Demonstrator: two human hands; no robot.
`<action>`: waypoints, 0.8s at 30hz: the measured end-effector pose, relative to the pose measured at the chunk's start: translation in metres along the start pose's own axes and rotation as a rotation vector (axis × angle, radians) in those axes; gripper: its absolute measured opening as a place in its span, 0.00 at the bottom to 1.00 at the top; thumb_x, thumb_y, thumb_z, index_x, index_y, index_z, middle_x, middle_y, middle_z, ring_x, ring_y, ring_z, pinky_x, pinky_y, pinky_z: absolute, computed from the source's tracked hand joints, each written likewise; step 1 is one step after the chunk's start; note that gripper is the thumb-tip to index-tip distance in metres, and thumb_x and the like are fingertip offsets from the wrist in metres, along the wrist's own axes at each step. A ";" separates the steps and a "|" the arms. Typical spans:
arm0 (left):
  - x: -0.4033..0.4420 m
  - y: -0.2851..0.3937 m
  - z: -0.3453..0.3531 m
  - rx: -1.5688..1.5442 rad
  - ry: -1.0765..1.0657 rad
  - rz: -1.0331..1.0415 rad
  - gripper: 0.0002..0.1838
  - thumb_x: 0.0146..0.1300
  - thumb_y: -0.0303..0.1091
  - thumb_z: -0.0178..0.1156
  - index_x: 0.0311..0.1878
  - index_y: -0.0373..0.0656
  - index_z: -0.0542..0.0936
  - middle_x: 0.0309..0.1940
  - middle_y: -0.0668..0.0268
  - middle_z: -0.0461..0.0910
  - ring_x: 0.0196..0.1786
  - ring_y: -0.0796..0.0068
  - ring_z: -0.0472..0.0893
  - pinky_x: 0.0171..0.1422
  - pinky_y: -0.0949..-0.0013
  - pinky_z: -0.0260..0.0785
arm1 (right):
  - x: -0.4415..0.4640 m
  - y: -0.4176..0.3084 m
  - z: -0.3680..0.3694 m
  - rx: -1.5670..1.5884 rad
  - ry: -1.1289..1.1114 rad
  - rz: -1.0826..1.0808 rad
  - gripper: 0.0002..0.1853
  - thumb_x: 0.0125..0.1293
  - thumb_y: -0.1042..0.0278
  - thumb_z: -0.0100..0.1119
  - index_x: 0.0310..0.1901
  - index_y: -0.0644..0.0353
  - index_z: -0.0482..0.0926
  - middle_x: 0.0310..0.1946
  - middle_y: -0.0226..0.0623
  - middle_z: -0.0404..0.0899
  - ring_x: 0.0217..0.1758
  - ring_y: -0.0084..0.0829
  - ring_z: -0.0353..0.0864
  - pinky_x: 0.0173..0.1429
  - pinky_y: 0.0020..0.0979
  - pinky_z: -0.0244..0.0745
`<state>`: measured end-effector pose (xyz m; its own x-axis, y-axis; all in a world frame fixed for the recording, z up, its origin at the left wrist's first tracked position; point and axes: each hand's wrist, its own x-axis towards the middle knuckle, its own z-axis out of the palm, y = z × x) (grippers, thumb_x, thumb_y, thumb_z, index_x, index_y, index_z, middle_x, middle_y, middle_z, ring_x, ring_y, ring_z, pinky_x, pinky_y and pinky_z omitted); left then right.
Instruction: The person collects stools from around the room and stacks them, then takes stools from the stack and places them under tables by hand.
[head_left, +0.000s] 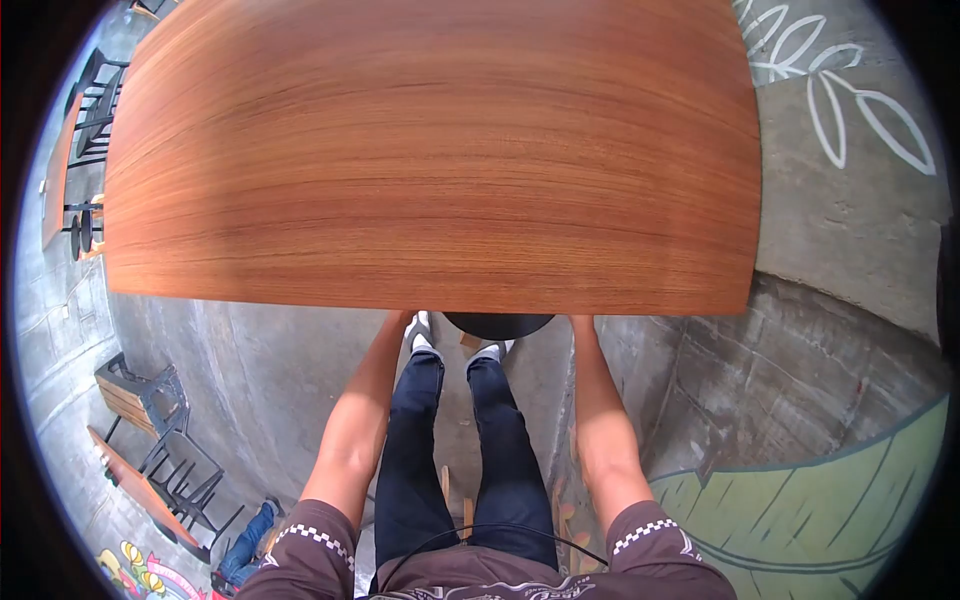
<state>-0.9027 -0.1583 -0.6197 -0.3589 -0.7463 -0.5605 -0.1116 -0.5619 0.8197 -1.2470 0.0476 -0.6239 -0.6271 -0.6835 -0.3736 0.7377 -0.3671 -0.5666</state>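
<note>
A wooden table (430, 160) with streaked brown grain fills the upper middle of the view. My left forearm (362, 410) reaches forward to its near edge, where the hand passes beneath the tabletop and out of sight. On the other side, my right forearm (600, 410) goes under the same edge, with that hand hidden too. Between my wrists a round black stool seat (498, 325) sticks out from below the table. Whether my fingers hold the stool or anything else cannot be seen.
At the left stand black chairs (185, 480) and another wooden table (150, 490). A person's leg in jeans (245, 545) shows at lower left. A concrete wall (850, 220) with painted leaves rises on the right. My shoes (422, 335) are near the stool.
</note>
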 end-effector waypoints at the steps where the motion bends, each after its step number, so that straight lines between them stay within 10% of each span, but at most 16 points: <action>1: -0.006 0.010 0.006 0.419 0.061 -0.050 0.24 0.72 0.44 0.54 0.65 0.42 0.74 0.58 0.60 0.78 0.61 0.65 0.75 0.62 0.60 0.71 | -0.010 -0.020 0.037 -0.859 -0.063 -0.146 0.28 0.72 0.49 0.52 0.66 0.59 0.70 0.65 0.45 0.71 0.67 0.45 0.69 0.70 0.43 0.65; 2: -0.022 0.053 0.019 0.393 0.045 -0.139 0.23 0.72 0.43 0.54 0.65 0.43 0.73 0.56 0.61 0.79 0.57 0.66 0.77 0.58 0.62 0.73 | -0.017 -0.033 0.063 -1.715 -0.118 -0.311 0.27 0.69 0.53 0.57 0.63 0.60 0.73 0.64 0.49 0.72 0.68 0.47 0.69 0.70 0.45 0.65; 4: -0.047 0.108 0.026 0.138 0.063 -0.309 0.17 0.73 0.41 0.52 0.59 0.43 0.75 0.52 0.64 0.80 0.46 0.71 0.83 0.46 0.68 0.79 | -0.033 -0.040 0.083 -1.820 0.044 -0.355 0.23 0.65 0.56 0.62 0.56 0.62 0.77 0.55 0.54 0.78 0.61 0.50 0.75 0.62 0.45 0.71; 6: -0.088 0.129 0.019 0.055 0.024 -0.200 0.14 0.75 0.41 0.50 0.54 0.44 0.76 0.49 0.64 0.82 0.43 0.73 0.83 0.43 0.69 0.79 | -0.065 -0.072 0.139 -1.621 0.196 0.127 0.23 0.64 0.53 0.63 0.53 0.62 0.77 0.48 0.52 0.83 0.54 0.51 0.80 0.56 0.44 0.75; 8: -0.138 0.166 0.023 -0.042 0.063 -0.271 0.14 0.74 0.40 0.52 0.52 0.40 0.76 0.44 0.63 0.83 0.35 0.75 0.83 0.34 0.74 0.76 | -0.088 -0.076 0.141 -1.510 0.111 -0.146 0.24 0.64 0.50 0.63 0.52 0.62 0.76 0.40 0.48 0.85 0.47 0.52 0.83 0.52 0.43 0.76; 11: -0.166 0.170 0.009 0.065 0.090 -0.239 0.15 0.71 0.39 0.57 0.53 0.39 0.75 0.44 0.61 0.83 0.33 0.75 0.84 0.33 0.73 0.76 | -0.099 -0.071 0.115 -1.530 0.200 0.013 0.28 0.62 0.48 0.65 0.54 0.62 0.74 0.40 0.45 0.85 0.49 0.49 0.83 0.52 0.40 0.77; 16: -0.071 0.124 0.025 0.615 0.203 0.331 0.20 0.61 0.37 0.66 0.53 0.38 0.76 0.44 0.51 0.83 0.52 0.50 0.80 0.53 0.55 0.73 | -0.082 -0.042 0.109 -1.287 0.449 0.625 0.33 0.59 0.50 0.69 0.60 0.58 0.69 0.45 0.41 0.78 0.39 0.33 0.81 0.40 0.40 0.79; 17: -0.037 0.111 0.033 0.787 0.282 0.724 0.22 0.62 0.42 0.63 0.57 0.44 0.77 0.50 0.52 0.81 0.58 0.45 0.77 0.60 0.52 0.69 | -0.073 -0.033 0.115 -1.081 0.410 0.619 0.33 0.59 0.50 0.69 0.60 0.57 0.68 0.47 0.42 0.78 0.40 0.35 0.82 0.42 0.41 0.80; 18: -0.002 0.121 0.042 1.000 -0.077 0.346 0.25 0.65 0.50 0.56 0.62 0.50 0.76 0.62 0.54 0.75 0.63 0.45 0.72 0.66 0.49 0.64 | -0.073 -0.020 0.102 -0.883 0.395 0.628 0.33 0.60 0.51 0.69 0.61 0.57 0.67 0.49 0.42 0.78 0.42 0.37 0.82 0.43 0.42 0.80; 24: 0.058 0.071 0.045 1.089 -0.184 0.457 0.27 0.68 0.55 0.48 0.66 0.55 0.74 0.70 0.59 0.68 0.73 0.52 0.64 0.76 0.53 0.54 | -0.068 0.024 0.093 -0.785 0.618 0.238 0.35 0.64 0.52 0.66 0.62 0.70 0.64 0.64 0.48 0.68 0.69 0.37 0.67 0.68 0.41 0.66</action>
<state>-0.9727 -0.2256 -0.5890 -0.6872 -0.6862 -0.2385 -0.6342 0.4065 0.6577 -1.1634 0.0259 -0.5438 -0.6688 -0.1589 -0.7263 0.6274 0.4036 -0.6660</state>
